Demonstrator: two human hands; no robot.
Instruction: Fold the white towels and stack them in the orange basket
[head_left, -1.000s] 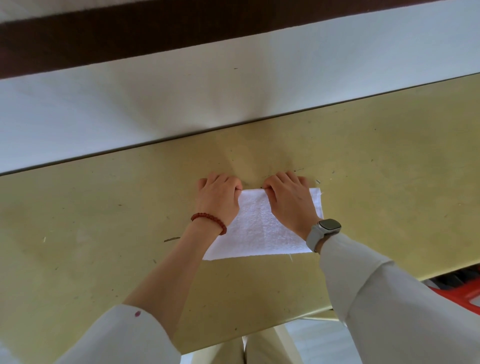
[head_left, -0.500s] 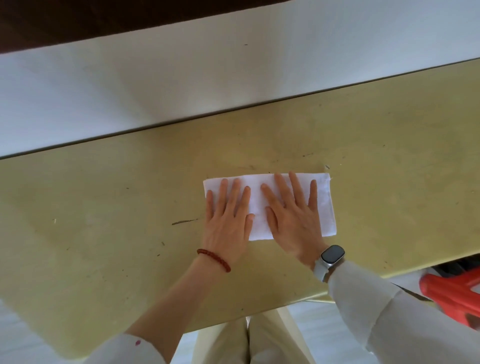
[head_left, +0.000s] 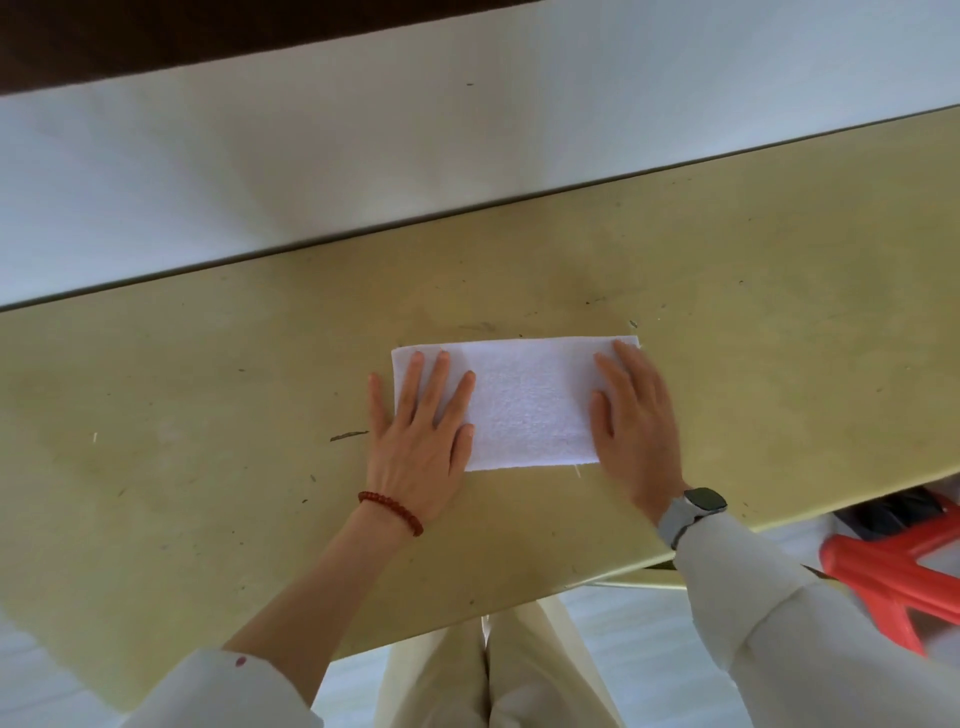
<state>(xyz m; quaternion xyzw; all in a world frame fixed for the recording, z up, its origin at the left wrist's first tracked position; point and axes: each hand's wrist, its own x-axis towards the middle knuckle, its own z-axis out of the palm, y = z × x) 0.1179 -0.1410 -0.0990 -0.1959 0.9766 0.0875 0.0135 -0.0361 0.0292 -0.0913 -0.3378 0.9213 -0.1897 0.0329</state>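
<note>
A white towel (head_left: 524, 405), folded into a flat rectangle, lies in the middle of the yellow-green table (head_left: 208, 415). My left hand (head_left: 421, 436) presses flat on the towel's left end, fingers straight and spread, the little finger on the table beside it. My right hand (head_left: 636, 421) lies flat over the towel's right end, fingers straight. An orange plastic object (head_left: 893, 577), perhaps part of the basket, shows below the table's near edge at the lower right; most of it is out of frame.
A white wall (head_left: 363, 156) runs along the table's far edge. The table's near edge (head_left: 467, 613) is close to my legs. Small dark specks and scuffs mark the tabletop. A dark object (head_left: 893, 512) sits beside the orange plastic under the table.
One second ago both hands gripped the towel's far edge with curled fingers. They flattened onto the folded towel, then slid apart from its middle to its left and right ends.
</note>
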